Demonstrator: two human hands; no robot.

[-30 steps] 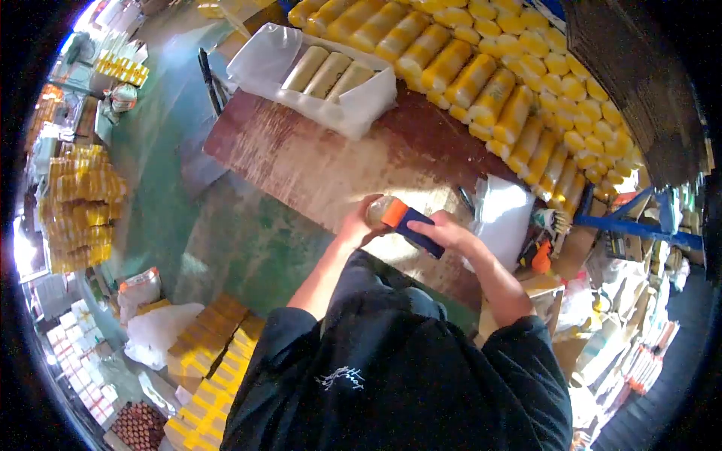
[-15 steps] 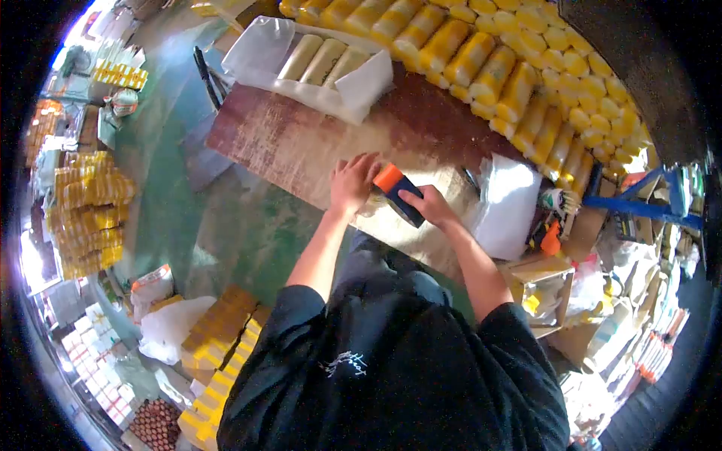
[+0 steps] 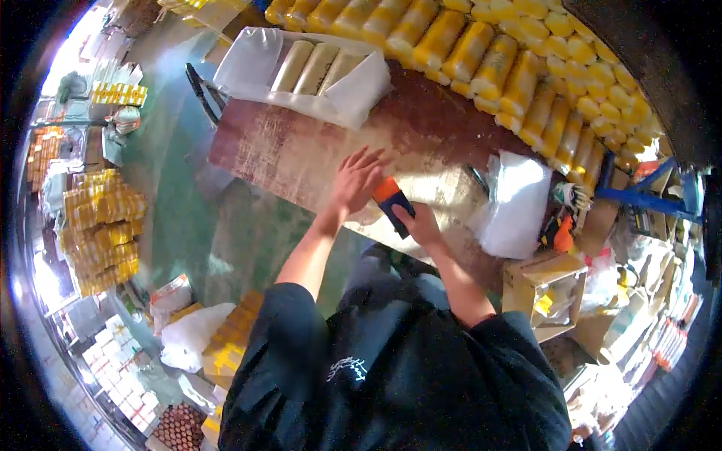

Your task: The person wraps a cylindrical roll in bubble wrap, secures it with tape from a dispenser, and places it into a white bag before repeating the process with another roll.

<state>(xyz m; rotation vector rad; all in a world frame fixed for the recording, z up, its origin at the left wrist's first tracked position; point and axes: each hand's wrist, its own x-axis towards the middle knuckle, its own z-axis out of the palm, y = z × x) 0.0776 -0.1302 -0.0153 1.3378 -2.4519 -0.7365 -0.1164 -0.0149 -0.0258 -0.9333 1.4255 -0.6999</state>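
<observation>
Over the worn reddish-brown table, my right hand grips a dark blue object with an orange end. The thumb lies on its dark side, and the orange end points up and to the left. My left hand is just left of that orange end, palm down with the fingers stretched out. Whether its fingertips touch the object cannot be made out. Beyond my hands, a white-lined open package holds several cream-coloured rolls at the far side of the table.
Yellow wrapped rolls are piled along the table's far edge. A white plastic packet lies at the table's right end, beside an open cardboard box. Stacked yellow bundles stand on the left, and a blue frame is at the right.
The camera view has shifted slightly. My left hand has spread its fingers more, and the orange-ended object has turned a little steeper in my right hand.
</observation>
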